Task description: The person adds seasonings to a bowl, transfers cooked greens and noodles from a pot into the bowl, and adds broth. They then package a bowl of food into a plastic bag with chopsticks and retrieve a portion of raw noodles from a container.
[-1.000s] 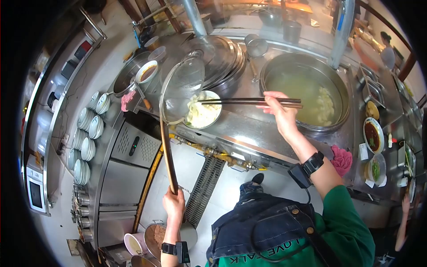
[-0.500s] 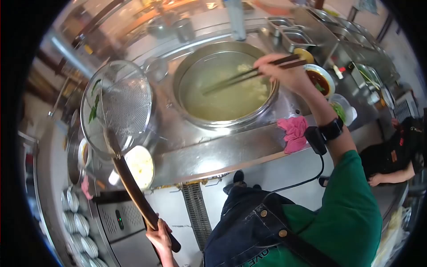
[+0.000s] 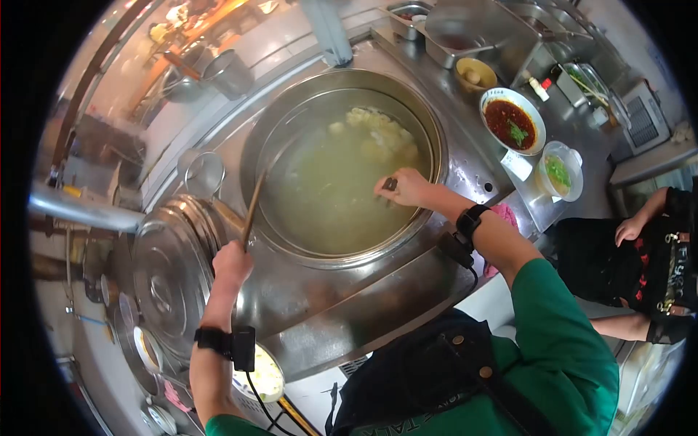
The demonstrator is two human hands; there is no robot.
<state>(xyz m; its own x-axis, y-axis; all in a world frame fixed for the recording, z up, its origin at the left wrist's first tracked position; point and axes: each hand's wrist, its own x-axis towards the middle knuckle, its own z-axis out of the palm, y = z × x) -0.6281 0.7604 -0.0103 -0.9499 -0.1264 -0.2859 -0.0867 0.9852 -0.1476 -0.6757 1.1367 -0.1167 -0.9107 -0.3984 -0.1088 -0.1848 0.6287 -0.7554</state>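
Note:
My left hand grips the wooden handle of a long skimmer. The handle slants up over the near-left rim of a big steel pot. The skimmer's mesh end dips into the cloudy broth and is hard to make out. Pale dumplings float at the far side of the broth. My right hand hovers over the pot's right half, closed on dark chopsticks that point away from me and show almost end-on.
A stack of steel lids sits left of the pot. A red sauce bowl, a bowl of greens and a small yellow bowl stand at right. A filled bowl lies below the counter edge. Another person stands at right.
My left hand slid up the handle and swung the skimmer from over the filled bowl down into the pot. My right hand lowered the chopsticks toward the broth. The view turned right.

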